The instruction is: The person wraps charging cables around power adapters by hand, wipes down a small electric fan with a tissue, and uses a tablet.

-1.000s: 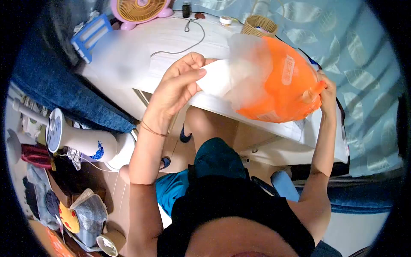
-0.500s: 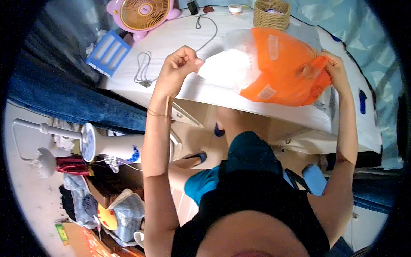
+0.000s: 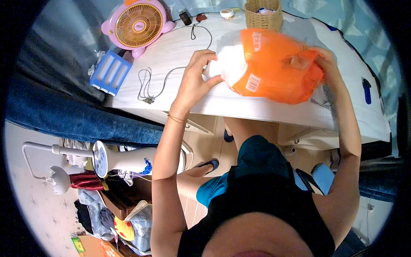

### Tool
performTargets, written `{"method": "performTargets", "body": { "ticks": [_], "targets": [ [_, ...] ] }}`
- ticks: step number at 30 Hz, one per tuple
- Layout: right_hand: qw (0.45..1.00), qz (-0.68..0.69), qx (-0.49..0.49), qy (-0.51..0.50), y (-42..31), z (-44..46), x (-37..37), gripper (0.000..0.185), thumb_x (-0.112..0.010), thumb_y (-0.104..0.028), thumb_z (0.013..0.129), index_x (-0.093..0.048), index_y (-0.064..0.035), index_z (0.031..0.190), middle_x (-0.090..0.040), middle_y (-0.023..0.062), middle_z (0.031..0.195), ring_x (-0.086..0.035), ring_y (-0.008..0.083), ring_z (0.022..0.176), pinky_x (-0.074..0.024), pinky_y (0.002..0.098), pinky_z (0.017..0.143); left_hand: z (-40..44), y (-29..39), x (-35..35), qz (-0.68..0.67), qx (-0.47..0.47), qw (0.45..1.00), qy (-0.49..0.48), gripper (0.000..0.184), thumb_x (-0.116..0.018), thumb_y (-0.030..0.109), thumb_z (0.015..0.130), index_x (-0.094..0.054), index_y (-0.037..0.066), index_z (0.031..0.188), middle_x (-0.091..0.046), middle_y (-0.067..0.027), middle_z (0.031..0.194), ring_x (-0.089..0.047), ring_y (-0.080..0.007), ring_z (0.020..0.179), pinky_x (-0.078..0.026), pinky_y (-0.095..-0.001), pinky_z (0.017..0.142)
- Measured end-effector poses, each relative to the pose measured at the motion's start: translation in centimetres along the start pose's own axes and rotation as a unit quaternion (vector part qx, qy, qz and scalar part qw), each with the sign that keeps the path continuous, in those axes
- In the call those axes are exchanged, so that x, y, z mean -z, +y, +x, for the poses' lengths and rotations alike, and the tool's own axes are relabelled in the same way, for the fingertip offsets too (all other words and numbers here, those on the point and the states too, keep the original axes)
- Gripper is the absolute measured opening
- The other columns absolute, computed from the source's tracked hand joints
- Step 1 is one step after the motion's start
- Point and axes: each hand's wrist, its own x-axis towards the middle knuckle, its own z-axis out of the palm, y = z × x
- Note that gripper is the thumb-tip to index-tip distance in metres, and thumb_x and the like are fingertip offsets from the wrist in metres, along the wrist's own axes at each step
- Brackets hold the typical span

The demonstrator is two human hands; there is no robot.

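Note:
An orange plastic bag [image 3: 278,64] with printed labels and a clear end lies over the white table's front part. White, sheet-like material [image 3: 231,66] sticks out of its left end. My left hand [image 3: 198,77] is at the tip of that white material, thumb and fingers spread apart on either side of it; the fingertips seem to touch it. At the bag's right end, the fingers of my right hand [image 3: 327,64] are closed on the gathered orange plastic. Part of those fingers is hidden behind the bag.
On the white-covered table [image 3: 171,92] are a pink fan [image 3: 139,26], a blue rack [image 3: 111,72], a grey cable [image 3: 165,81], a wicker basket [image 3: 263,19], a small round tub [image 3: 227,14] and a dark bottle [image 3: 185,18]. A drawer [image 3: 195,124] stands out below the front edge.
My left hand has gone from a pinch on the white tip to spread fingers, and has moved right, closer to the bag. My right hand keeps its hold. The whole view has shifted slightly.

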Motion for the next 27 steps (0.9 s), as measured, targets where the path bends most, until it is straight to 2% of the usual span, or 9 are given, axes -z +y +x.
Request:
{"method": "performTargets", "body": {
  "ticks": [4,7,10,13,16,19,22,25,27],
  "targets": [
    [0.997,0.079,-0.019,-0.018,1.6,0.6,-1.1,0.028,-0.050,-0.015,0.084,-0.052,0.0014,0.107,-0.058,0.0094,0.102,-0.058,0.0186,0.090,-0.0476,0.0306,0.079,-0.5,-2.0,-1.2,-0.137,0.048,0.989,-0.036,0.037,-0.067,0.008,0.068,-0.055,0.002,0.102,-0.050,-0.0061,0.106,-0.050,-0.0140,0.091,-0.043,-0.0261,0.071],
    [0.999,0.038,-0.004,-0.006,1.8,1.2,-2.4,0.029,-0.050,-0.018,0.084,-0.053,0.0013,0.106,-0.059,0.0089,0.100,-0.058,0.0180,0.090,-0.0470,0.0294,0.079,-0.8,-2.2,-0.7,-0.221,0.078,0.969,-0.079,0.035,-0.066,0.007,0.070,-0.056,0.001,0.103,-0.051,-0.0054,0.106,-0.049,-0.0121,0.093,-0.043,-0.0256,0.073],
    [1.000,0.014,0.023,-0.006,2.4,1.7,-2.8,0.030,-0.051,-0.020,0.085,-0.054,0.0012,0.105,-0.060,0.0084,0.098,-0.058,0.0170,0.089,-0.0465,0.0282,0.079,-1.1,-1.8,-0.6,-0.227,0.092,0.966,-0.086,0.031,-0.065,0.006,0.070,-0.059,0.001,0.100,-0.053,-0.0051,0.103,-0.050,-0.0119,0.091,-0.044,-0.0247,0.073],
    [0.997,0.045,0.021,-0.055,2.5,2.2,-3.1,0.023,-0.050,-0.013,0.084,-0.055,-0.0008,0.103,-0.059,0.0064,0.099,-0.057,0.0143,0.089,-0.0463,0.0269,0.079,-1.6,-1.9,-1.0,-0.188,0.078,0.978,-0.051,0.024,-0.063,0.005,0.069,-0.061,0.000,0.093,-0.058,-0.0074,0.094,-0.055,-0.0123,0.085,-0.045,-0.0243,0.071],
    [0.999,0.028,-0.001,-0.024,2.2,2.2,-4.1,0.022,-0.049,-0.011,0.085,-0.055,-0.0008,0.102,-0.059,0.0056,0.098,-0.057,0.0133,0.087,-0.0464,0.0268,0.078,-1.9,-0.9,-0.3,-0.045,0.144,0.988,-0.044,0.024,-0.066,0.008,0.069,-0.062,-0.001,0.092,-0.060,-0.0075,0.088,-0.056,-0.0112,0.079,-0.045,-0.0250,0.071],
    [0.998,0.018,0.013,-0.058,3.1,2.7,-3.3,0.022,-0.048,-0.010,0.085,-0.056,-0.0002,0.102,-0.059,0.0059,0.098,-0.057,0.0135,0.087,-0.0468,0.0269,0.078,-2.4,-0.7,0.4,0.076,0.078,0.994,0.012,0.008,-0.058,0.001,0.071,-0.061,-0.003,0.078,-0.060,-0.0139,0.081,-0.059,-0.0207,0.070,-0.045,-0.0268,0.064],
    [0.998,-0.065,-0.007,-0.008,3.4,2.9,-2.8,0.022,-0.049,-0.010,0.084,-0.056,0.0002,0.103,-0.059,0.0063,0.099,-0.056,0.0139,0.088,-0.0458,0.0274,0.078,-2.9,-2.3,1.0,0.158,-0.091,0.966,0.182,0.006,-0.055,0.002,0.075,-0.059,-0.003,0.074,-0.059,-0.0130,0.079,-0.057,-0.0238,0.068,-0.044,-0.0289,0.063],
    [0.995,-0.097,0.020,-0.003,2.9,2.5,-2.8,0.023,-0.047,-0.009,0.084,-0.055,0.0011,0.103,-0.058,0.0066,0.099,-0.054,0.0144,0.090,-0.0437,0.0271,0.080,-3.3,-2.7,2.6,0.157,-0.070,0.942,0.288,0.008,-0.055,0.004,0.077,-0.058,-0.003,0.074,-0.057,-0.0127,0.077,-0.055,-0.0239,0.069,-0.043,-0.0298,0.063],
    [0.990,-0.126,0.036,0.044,3.2,2.1,-2.3,0.025,-0.048,-0.012,0.084,-0.055,0.0012,0.103,-0.058,0.0075,0.100,-0.054,0.0151,0.091,-0.0438,0.0269,0.080,-4.0,-4.5,3.5,0.060,0.035,0.939,0.338,0.014,-0.050,0.010,0.084,-0.057,-0.001,0.079,-0.057,-0.0084,0.076,-0.054,-0.0160,0.069,-0.044,-0.0259,0.063]
  ]
}}
